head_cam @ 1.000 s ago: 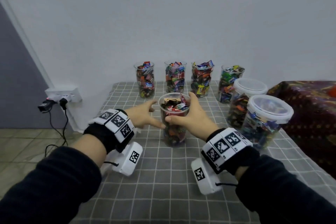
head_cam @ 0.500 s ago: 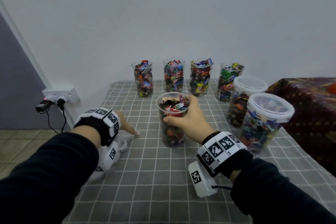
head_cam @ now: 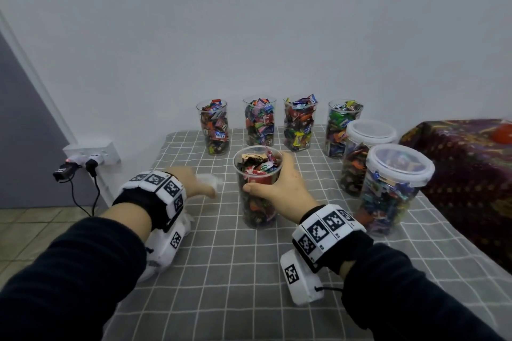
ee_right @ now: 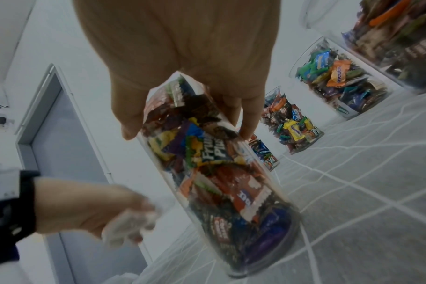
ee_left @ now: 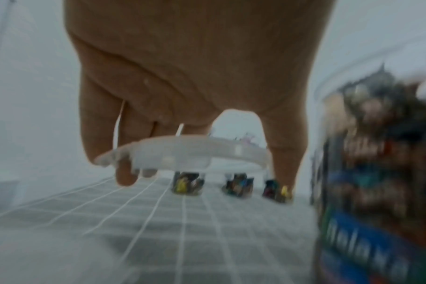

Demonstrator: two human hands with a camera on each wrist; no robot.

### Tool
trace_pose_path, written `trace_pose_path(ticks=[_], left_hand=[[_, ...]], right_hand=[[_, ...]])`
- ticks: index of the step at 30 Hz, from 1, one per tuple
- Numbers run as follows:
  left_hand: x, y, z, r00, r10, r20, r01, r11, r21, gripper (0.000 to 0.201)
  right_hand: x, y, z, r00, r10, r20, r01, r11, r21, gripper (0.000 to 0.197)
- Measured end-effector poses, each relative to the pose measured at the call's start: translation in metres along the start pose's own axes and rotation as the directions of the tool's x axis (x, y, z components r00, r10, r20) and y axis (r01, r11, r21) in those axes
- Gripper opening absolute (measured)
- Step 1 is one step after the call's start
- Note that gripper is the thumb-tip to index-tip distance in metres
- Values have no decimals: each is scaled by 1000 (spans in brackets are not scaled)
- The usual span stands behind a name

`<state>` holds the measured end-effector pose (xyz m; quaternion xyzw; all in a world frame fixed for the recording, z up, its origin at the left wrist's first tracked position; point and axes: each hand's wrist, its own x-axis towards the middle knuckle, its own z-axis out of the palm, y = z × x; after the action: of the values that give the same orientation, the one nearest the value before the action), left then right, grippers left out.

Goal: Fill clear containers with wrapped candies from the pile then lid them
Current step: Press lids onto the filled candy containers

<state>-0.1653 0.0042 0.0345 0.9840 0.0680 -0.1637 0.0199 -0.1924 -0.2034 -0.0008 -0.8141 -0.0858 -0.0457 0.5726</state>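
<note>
A clear container full of wrapped candies stands mid-table without a lid. My right hand grips it near the rim, thumb in front, fingers round the back; the right wrist view shows the same container under the fingers. To its left my left hand holds a translucent white lid just above the cloth. In the left wrist view the lid is pinched flat between thumb and fingers, with the container close on the right.
Several open candy-filled containers line the wall at the back of the grey checked cloth. Two lidded containers stand at the right. A dark patterned surface lies further right; a power strip with plugs sits left, off the table.
My left hand left the container, dropped to the cloth at the left, and now comes back toward the container with a lid in it. The right hand keeps its grip.
</note>
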Motion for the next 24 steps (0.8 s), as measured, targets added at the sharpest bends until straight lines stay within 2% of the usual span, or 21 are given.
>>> trace_pose_path(ticks=[1,3,5,7,9,12,13,16,19,24], left_hand=[[-4,1,-6,995,29,-92,-39,993,-107,80],[-16,7,-20,964,78,-255,-161,934,-319,74],[-31,16,-38,929,142,-341,-284,865,-414,79],[-43,30,-49,909,213,-358,-351,853,-385,92],[-51,46,-53,900,286,-329,-386,874,-295,96],[-54,66,-50,880,375,-290,-425,896,-132,76],[-51,70,-48,878,388,-281,-427,900,-92,75],[-48,75,-41,888,380,-258,-400,916,-29,77],[-46,78,-39,884,379,-272,-401,916,-26,67],[-46,81,-40,890,375,-259,-388,922,3,76]], right_hand=[[0,1,1,1000,2,-2,-2,1000,14,84],[1,2,2,1000,11,-2,-11,1000,24,85],[1,2,3,1000,24,2,-24,999,28,84],[0,3,3,1000,20,-1,-20,999,46,83],[-2,3,3,1000,9,-3,-9,998,59,81],[-4,2,5,1000,9,2,-9,996,87,78],[-4,2,6,1000,8,3,-8,995,101,77],[-5,3,4,1000,7,12,-8,996,91,67],[-5,4,-1,1000,-4,21,2,996,86,57],[-5,5,1,1000,-13,28,10,997,78,57]])
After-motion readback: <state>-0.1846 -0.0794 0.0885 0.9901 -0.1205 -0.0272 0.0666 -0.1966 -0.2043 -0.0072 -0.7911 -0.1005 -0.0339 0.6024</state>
